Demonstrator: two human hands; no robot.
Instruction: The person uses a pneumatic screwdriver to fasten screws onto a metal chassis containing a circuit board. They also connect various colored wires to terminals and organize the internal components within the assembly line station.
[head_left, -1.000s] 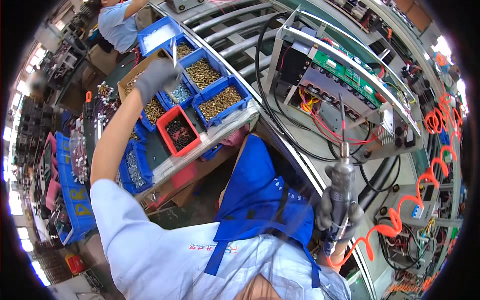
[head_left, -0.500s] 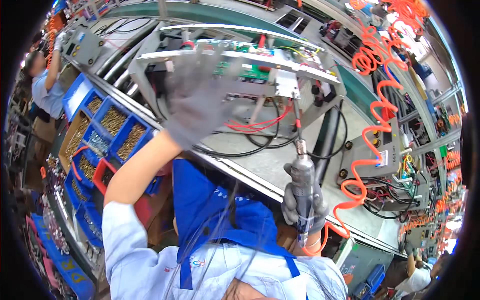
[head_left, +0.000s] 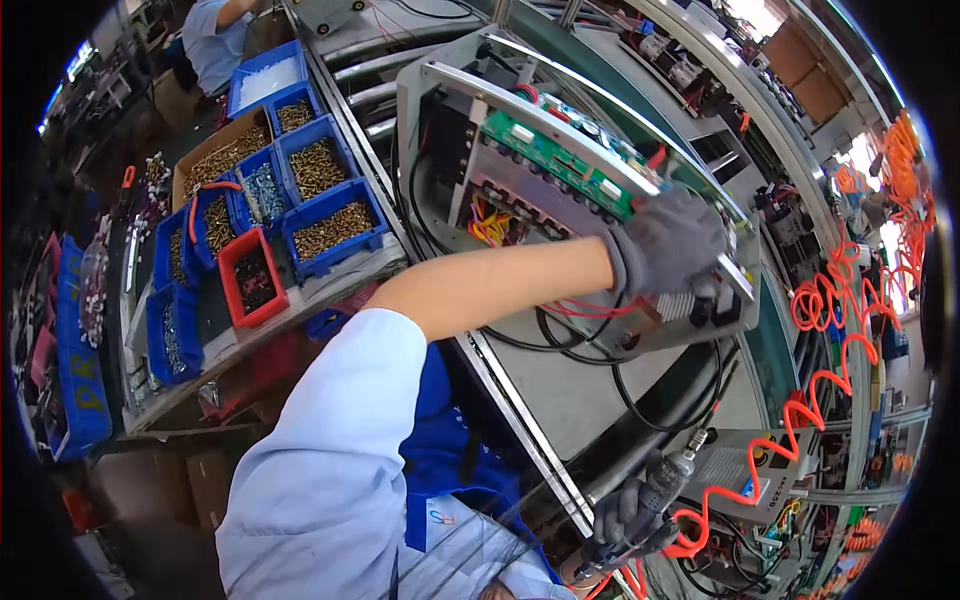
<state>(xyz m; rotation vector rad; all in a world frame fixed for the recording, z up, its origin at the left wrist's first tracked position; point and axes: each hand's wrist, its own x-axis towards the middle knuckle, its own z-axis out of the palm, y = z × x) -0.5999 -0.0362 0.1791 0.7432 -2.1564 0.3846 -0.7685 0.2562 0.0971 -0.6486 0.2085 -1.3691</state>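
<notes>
A metal chassis (head_left: 465, 85) with a green circuit board (head_left: 550, 150) stands tilted on the bench ahead of me. My left hand (head_left: 675, 240), in a grey glove, reaches across to its right end. The fingers curl down over the parts there, and whatever they hold is hidden. Under that hand, a finned metal piece (head_left: 676, 304) and red wires (head_left: 590, 309) show. Low on the right, my gloved right hand (head_left: 625, 520) is wrapped round a power screwdriver (head_left: 668, 478). Its bit points up and away from me, apart from the chassis. An orange coiled hose (head_left: 752, 470) runs near it.
Blue bins of screws (head_left: 318, 168) and a red bin (head_left: 250, 278) sit at left. A black cable (head_left: 628, 400) loops below the chassis. Another grey unit (head_left: 765, 465) stands at right. Behind the bins, a co-worker's sleeve (head_left: 212, 45) shows.
My view has swung, shifting the scene. My left hand has moved from the chassis's left part to its right end, its fingers now curled. The screwdriver's bit has come away from the chassis.
</notes>
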